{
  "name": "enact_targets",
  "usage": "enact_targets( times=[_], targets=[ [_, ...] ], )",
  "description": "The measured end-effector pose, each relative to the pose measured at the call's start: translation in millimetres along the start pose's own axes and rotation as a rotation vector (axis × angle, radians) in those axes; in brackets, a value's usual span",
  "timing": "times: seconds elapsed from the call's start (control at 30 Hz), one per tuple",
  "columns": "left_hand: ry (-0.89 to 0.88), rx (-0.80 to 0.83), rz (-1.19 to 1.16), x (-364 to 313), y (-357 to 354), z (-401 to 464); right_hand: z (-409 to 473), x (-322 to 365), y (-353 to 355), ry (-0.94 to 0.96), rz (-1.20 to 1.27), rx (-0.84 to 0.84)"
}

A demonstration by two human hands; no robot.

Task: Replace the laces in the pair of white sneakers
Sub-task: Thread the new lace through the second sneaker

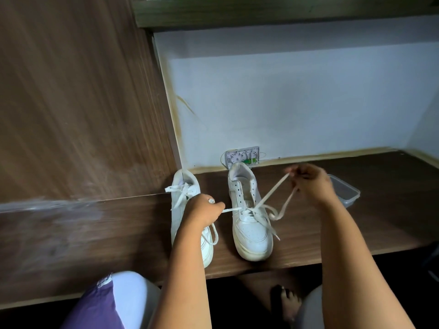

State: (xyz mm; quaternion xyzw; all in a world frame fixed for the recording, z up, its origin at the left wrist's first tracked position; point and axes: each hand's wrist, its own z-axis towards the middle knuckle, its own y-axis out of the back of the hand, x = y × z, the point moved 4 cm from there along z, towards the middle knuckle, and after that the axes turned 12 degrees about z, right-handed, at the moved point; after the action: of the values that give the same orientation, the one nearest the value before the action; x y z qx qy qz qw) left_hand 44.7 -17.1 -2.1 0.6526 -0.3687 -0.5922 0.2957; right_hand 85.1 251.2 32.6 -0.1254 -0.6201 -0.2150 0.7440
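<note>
left hand [204,211]: grip closed, pinching lace [273,198] end
right hand [311,182]: grip closed on other lace end, raised
right sneaker [251,231]: tabletop [332,233], half-laced
left sneaker [183,193]: beside it, laced

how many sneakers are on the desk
2. One sneaker stands at the left, partly behind the left hand. The other sneaker stands right of it, its lace pulled between both hands. None seems hidden.

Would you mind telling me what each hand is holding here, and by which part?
Both hold the lace of the right-hand sneaker: the left hand pinches one strand beside the shoe, the right hand grips the other strand up near its end.
</note>
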Motion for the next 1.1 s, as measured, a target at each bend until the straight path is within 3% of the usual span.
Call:
enact_targets(
  times=[0.13,0.2,0.23,0.27,0.4,0.47,0.7,0.93,1.1],
  targets=[
    [0.01,-0.019,0.112,-0.5,-3.1,0.0,-0.9,-3.8,42.1,-0.099,0.4,-0.662],
    [0.009,-0.022,0.157,-2.3,-3.7,0.0,-1.4,-8.8,59.5,-0.11,0.355,-0.85],
    [0.012,-0.02,0.179,-3.0,-4.0,-0.2,1.0,-11.3,62.7,-0.138,0.284,-0.818],
    [0.01,-0.016,0.2,-3.5,-5.1,0.3,4.1,-13.2,59.2,-0.178,0.215,-0.684],
    [-0.046,0.007,0.244,-7.3,-12.0,0.8,-10.6,-17.9,1.6,-0.285,-0.235,0.341],
    [-0.107,0.025,0.174,-12.2,-18.1,0.4,-20.7,-23.0,-24.8,-0.237,-0.382,0.537],
    [-0.32,-0.051,0.101,-25.2,-36.1,-0.9,-19.9,-39.0,-56.0,-0.143,-0.511,0.495],
    [-0.379,-0.068,0.119,-15.1,-37.8,3.9,-16.1,-40.0,-53.5,-0.124,-0.511,0.483],
    [-0.497,-0.181,0.416,-23.1,-34.3,-1.2,-12.6,-39.4,-48.9,-0.103,-0.601,0.485]
  ],
)
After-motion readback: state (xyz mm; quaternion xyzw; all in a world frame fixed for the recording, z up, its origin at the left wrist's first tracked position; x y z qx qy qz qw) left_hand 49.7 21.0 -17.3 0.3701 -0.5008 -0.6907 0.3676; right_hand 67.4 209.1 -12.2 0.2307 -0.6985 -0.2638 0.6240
